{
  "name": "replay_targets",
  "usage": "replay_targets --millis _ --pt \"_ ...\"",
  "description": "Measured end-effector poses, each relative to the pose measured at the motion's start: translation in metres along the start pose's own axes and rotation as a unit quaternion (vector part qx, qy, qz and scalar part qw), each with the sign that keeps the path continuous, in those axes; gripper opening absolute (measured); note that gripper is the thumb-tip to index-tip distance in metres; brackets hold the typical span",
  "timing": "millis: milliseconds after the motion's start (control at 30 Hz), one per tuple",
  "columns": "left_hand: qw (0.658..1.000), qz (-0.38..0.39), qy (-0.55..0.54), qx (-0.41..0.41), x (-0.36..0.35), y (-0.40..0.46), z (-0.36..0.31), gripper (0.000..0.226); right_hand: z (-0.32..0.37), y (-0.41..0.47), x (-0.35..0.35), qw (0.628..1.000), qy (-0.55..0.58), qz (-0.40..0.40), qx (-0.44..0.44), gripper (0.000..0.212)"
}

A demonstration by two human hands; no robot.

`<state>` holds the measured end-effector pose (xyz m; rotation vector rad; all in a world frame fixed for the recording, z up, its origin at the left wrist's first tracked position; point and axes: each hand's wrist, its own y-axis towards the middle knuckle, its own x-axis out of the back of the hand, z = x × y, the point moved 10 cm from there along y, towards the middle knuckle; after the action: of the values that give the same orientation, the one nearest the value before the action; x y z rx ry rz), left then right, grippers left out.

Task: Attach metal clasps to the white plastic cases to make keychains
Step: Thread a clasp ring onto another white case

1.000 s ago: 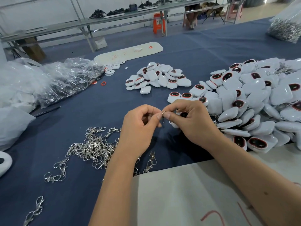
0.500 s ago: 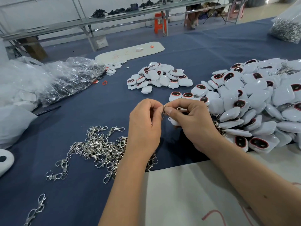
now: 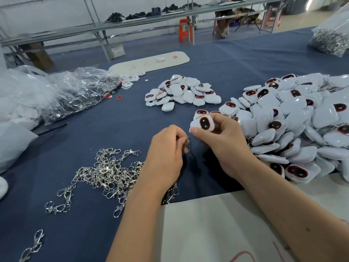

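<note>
Head view: the right hand is raised over the middle of the blue desk, thumb and fingers curled round a white case with its dark, red-rimmed oval window up. The left hand, just beside it, pinches a metal clasp in curled fingers. Loose clasps lie left; a case pile lies toward the right edge.

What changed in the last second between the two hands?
The right hand lifted and turned its white case, dark window now facing the camera, drawing apart from the left hand, which keeps pinching the metal clasp. The clasp pile and case heaps stayed put.
</note>
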<state>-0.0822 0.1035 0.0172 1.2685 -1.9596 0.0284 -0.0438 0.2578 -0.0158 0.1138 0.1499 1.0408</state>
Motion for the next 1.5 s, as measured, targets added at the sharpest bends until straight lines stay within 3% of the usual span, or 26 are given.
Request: replay_targets --millis 67,167,267,467,1033,1267,1500 --pt "1.000 0.009 -0.001 0.000 -0.002 -0.001 -0.001 0.022 -0.001 0.000 -0.003 1.000 0.004 0.011 0.004 0.010" --pt "1.000 0.016 -0.001 0.011 -0.004 -0.001 -0.001 0.023 -0.004 0.000 -0.004 0.999 0.027 -0.003 -0.020 0.021" --pt "1.000 0.018 -0.001 0.005 -0.005 -0.001 -0.003 0.021 -0.001 -0.001 -0.008 0.999 -0.038 0.012 0.001 0.017" --pt "1.000 0.014 0.001 0.008 -0.004 0.000 -0.002 0.020 0.000 -0.003 -0.014 0.995 -0.088 0.031 0.019 0.032" --pt "0.996 0.014 0.078 0.039 -0.008 0.002 -0.002 0.012 0.006 -0.005 -0.010 0.991 -0.127 0.011 0.032 0.020" --pt "0.998 -0.018 0.045 0.026 -0.005 0.001 -0.004 0.014 0.002 -0.007 -0.012 0.999 -0.047 0.022 -0.013 0.010" --pt "0.993 -0.062 -0.093 0.024 0.007 0.001 -0.001 0.018 -0.002 -0.007 -0.009 0.994 0.085 0.018 -0.060 0.010"
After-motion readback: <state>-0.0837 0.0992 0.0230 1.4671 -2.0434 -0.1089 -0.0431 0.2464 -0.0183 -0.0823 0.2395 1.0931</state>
